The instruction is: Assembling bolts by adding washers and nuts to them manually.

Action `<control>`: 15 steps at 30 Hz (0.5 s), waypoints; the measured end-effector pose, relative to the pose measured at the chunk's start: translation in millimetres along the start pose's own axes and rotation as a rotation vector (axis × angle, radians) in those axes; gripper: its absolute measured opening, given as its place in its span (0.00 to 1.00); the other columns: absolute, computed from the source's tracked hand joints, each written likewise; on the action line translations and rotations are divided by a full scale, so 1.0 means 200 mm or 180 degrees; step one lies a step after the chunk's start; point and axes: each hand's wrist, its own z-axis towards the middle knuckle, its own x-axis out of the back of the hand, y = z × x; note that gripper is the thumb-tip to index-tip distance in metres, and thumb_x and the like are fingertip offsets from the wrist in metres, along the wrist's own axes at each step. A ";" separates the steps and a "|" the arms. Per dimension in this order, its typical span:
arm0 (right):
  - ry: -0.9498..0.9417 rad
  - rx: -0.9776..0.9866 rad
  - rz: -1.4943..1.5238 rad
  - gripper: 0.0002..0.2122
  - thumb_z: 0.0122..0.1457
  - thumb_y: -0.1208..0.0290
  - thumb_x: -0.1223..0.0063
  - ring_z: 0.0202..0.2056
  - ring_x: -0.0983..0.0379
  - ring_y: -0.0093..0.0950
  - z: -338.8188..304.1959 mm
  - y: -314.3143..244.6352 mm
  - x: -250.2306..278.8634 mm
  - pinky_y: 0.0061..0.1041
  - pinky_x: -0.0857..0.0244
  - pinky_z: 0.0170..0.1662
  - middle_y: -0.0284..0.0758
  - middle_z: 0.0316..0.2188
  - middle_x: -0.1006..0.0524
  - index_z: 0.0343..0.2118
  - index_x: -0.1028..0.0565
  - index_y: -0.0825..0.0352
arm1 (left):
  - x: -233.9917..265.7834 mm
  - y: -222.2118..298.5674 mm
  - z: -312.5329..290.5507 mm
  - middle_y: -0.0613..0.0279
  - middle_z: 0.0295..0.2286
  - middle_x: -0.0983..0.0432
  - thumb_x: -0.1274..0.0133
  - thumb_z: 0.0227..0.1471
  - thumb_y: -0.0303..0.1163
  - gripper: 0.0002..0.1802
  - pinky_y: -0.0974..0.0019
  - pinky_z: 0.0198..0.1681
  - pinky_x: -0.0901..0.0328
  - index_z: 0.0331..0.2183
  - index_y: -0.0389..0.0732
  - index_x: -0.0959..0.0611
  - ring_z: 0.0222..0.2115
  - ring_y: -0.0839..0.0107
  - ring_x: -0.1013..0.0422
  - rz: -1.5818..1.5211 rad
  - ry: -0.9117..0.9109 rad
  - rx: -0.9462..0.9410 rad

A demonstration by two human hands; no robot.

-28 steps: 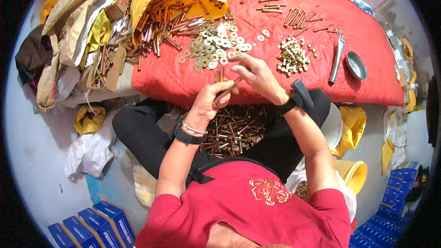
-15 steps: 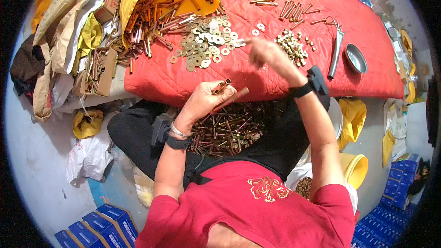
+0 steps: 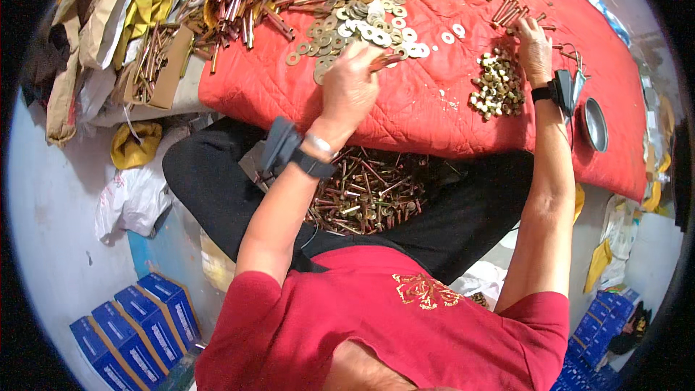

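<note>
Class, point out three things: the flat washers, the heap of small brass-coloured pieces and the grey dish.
Flat washers (image 3: 364,17): head view, middle of the pile.
Small brass-coloured pieces (image 3: 498,85): head view, middle of the heap.
Grey dish (image 3: 595,124): head view, its inner hollow.

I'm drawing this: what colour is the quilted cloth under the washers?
The quilted cloth is bright red; the head view shows it best.
</note>
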 end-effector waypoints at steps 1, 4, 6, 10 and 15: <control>0.0162 0.0037 0.0335 0.07 0.50 0.73 0.50 0.39 0.29 0.34 0.02 -0.05 0.05 0.41 0.37 0.39 0.33 0.34 0.27 0.33 0.29 0.58 | -0.05 -0.02 0.02 0.58 0.29 0.28 0.51 0.38 0.19 0.12 0.58 0.33 0.34 0.30 0.41 0.22 0.31 0.56 0.29 0.0361 0.0296 -0.0468; 0.0453 0.0299 0.1589 0.12 0.48 0.82 0.53 0.34 0.27 0.36 0.01 -0.26 0.13 0.32 0.34 0.37 0.37 0.29 0.26 0.37 0.30 0.64 | -0.11 -0.02 -0.03 0.59 0.30 0.28 0.51 0.37 0.19 0.11 0.59 0.34 0.34 0.28 0.41 0.22 0.32 0.57 0.29 0.0694 -0.0056 -0.0505; 0.0497 0.0748 0.1518 0.12 0.49 0.82 0.54 0.34 0.28 0.37 -0.06 -0.46 0.26 0.32 0.34 0.38 0.39 0.30 0.27 0.38 0.30 0.65 | -0.07 0.05 -0.08 0.57 0.32 0.27 0.54 0.37 0.14 0.17 0.61 0.35 0.33 0.31 0.41 0.20 0.33 0.56 0.29 0.0938 -0.0308 -0.0531; -0.0291 0.0587 0.2052 0.08 0.54 0.74 0.53 0.32 0.29 0.43 -0.21 -0.75 0.41 0.37 0.33 0.35 0.42 0.31 0.28 0.38 0.29 0.65 | -0.04 0.01 -0.14 0.62 0.31 0.26 0.49 0.44 0.23 0.08 0.65 0.27 0.35 0.29 0.42 0.19 0.27 0.65 0.29 -0.0139 0.0308 -0.0491; -0.0736 0.0448 0.2392 0.07 0.54 0.70 0.51 0.33 0.28 0.44 -0.29 -0.90 0.45 0.37 0.33 0.35 0.43 0.31 0.26 0.33 0.25 0.64 | 0.17 0.04 -0.21 0.73 0.20 0.34 0.49 0.55 0.42 0.15 0.80 0.16 0.46 0.31 0.38 0.21 0.13 0.86 0.44 -0.2000 -0.0037 0.1803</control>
